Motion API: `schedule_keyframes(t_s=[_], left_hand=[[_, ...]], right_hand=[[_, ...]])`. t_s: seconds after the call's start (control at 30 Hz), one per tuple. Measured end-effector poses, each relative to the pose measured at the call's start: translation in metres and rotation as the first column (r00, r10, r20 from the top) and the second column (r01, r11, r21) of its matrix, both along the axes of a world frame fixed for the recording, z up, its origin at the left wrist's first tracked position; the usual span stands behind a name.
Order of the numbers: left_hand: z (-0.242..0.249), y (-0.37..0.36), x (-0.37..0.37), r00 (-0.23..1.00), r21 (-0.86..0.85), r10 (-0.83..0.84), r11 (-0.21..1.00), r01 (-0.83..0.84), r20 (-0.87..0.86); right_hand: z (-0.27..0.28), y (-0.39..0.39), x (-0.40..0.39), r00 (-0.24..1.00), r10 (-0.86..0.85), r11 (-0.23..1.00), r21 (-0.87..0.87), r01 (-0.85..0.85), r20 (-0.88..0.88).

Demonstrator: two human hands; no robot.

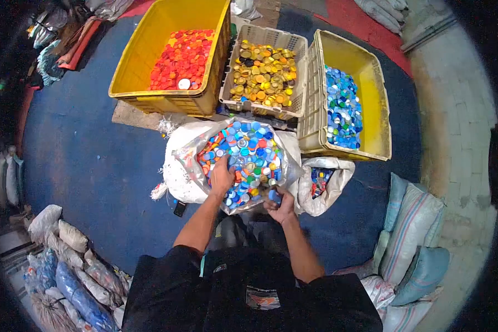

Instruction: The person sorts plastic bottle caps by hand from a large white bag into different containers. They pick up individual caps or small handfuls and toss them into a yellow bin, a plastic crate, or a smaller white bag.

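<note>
On the blue floor (83,155), the left tub (127,61) held red caps (174,66), the right tub (365,55) held blue-green caps (340,110), and between them the crate (274,37) held yellow caps (263,74). Nearer the person, the big sack (185,166) gaped open, full of mixed caps (252,133); the small sack (315,205) stood just to its right.

The left hand (222,178) reached over the heap, the mixed caps directly beneath and ahead of the left fingers (225,162); whether these held anything, I could not tell. The right hand (282,206) was at the sack's near right edge, its fingers closed on a blue cap (275,196). From there the heap lay forward and to the left, so the left hand was nearer its middle, while the right hand was nearer the small sack and the right tub. The cap, being round, showed no clear long axis, and blur hid its tilt.

Counted: two tubs, one crate, two open sacks before the person, two hands, one blue cap visible in the right hand; the heaped caps were too many to count.
</note>
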State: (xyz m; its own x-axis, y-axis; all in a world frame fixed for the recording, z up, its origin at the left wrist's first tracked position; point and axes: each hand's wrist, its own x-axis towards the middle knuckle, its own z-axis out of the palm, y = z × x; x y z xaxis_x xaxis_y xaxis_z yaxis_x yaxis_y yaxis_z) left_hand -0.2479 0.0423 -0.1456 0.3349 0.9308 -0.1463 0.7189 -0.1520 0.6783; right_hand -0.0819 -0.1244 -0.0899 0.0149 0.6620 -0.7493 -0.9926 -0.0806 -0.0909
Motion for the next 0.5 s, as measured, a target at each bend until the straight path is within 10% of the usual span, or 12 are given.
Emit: schedule_keyframes(t_s=[0.5], left_hand=[[0.014,0.019,0.019,0.947,-0.082,-0.110,0.993,0.090,-0.301]], right_hand=[[-0.018,-0.013,0.006,0.989,0.144,0.986,0.078,-0.146,0.036]])
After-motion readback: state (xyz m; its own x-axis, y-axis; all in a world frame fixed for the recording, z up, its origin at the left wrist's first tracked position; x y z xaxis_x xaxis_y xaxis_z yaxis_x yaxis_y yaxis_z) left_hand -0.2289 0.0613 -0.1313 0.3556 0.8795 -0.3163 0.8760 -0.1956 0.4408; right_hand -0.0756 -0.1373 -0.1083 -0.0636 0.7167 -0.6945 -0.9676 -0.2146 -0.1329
